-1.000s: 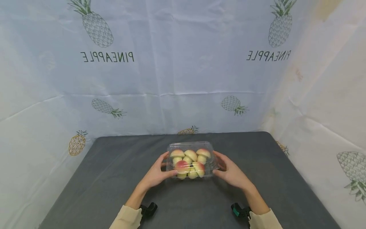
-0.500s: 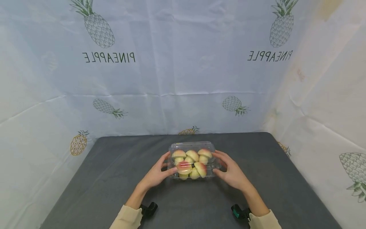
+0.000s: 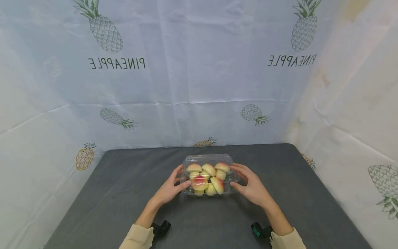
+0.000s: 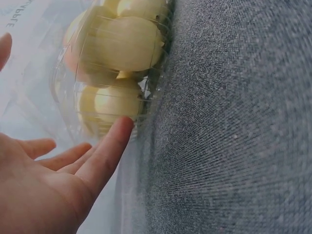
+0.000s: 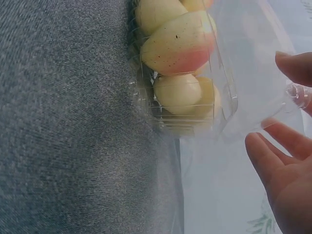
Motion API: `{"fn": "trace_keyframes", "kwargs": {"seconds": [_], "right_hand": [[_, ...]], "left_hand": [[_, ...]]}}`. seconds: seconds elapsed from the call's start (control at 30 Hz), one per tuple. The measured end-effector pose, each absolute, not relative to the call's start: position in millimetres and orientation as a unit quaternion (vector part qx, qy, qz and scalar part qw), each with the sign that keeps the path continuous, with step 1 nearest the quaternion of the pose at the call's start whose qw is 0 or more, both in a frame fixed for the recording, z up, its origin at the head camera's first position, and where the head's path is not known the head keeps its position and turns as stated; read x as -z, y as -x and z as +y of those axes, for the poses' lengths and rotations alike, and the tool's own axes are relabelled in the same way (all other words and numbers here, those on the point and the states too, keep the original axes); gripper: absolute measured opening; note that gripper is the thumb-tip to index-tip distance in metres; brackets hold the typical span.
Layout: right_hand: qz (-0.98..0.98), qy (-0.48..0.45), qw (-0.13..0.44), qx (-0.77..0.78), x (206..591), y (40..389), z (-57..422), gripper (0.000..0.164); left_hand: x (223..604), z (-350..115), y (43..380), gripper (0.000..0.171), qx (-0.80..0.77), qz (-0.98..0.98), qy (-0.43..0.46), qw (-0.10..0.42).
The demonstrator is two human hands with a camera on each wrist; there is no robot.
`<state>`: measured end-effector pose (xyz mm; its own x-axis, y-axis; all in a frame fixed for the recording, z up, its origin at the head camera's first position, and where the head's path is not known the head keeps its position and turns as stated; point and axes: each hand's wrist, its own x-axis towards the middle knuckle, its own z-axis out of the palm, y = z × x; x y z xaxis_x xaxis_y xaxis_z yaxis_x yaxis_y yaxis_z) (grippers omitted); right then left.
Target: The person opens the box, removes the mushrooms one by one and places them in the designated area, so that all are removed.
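Observation:
A clear plastic clamshell box (image 3: 206, 158) rests on the dark cloth in front of me, filled with yellow fruits (image 3: 200, 182) blushed with red. My left hand (image 3: 168, 189) holds its left end, thumb at the front corner and fingers along the side. Opposite, my right hand (image 3: 253, 188) holds the right end the same way. In the left wrist view, a fingertip (image 4: 124, 126) lies by the box wall. The right wrist view has a corner of the clear lid (image 5: 295, 93) between thumb and fingers; whether the lid is fastened cannot be told.
Dark grey cloth (image 3: 124, 180) covers the table, its far edge against a white curtain (image 3: 211, 69) printed with pineapples. Curtain also hangs at both sides. Black wrist mounts (image 3: 162, 228) sit below each hand.
The box has shifted very slightly right, and one front fruit leans differently. Both thumbs have moved slightly up along the front corners.

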<state>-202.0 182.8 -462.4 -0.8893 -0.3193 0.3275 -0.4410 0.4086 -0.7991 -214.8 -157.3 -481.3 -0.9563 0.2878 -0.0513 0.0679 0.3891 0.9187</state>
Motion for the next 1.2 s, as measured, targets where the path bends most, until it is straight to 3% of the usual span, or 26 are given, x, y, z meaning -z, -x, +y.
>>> {"fn": "trace_keyframes", "kwargs": {"seconds": [0.47, 0.93, 1.2], "right_hand": [[-0.824, -0.232, 0.073, -0.512, 458, 202, 181, 0.055], [-0.819, -0.206, 0.074, -0.530, 454, 206, 184, 0.056], [-0.823, -0.202, 0.105, -0.520, 449, 209, 180, 0.053]], "left_hand": [[485, -162, 215, 0.105, -0.539, 0.827, -0.102, 0.120], [487, -160, 215, 0.093, -0.560, 0.807, -0.129, 0.134], [485, -161, 214, 0.093, -0.556, 0.811, -0.128, 0.127]]}}
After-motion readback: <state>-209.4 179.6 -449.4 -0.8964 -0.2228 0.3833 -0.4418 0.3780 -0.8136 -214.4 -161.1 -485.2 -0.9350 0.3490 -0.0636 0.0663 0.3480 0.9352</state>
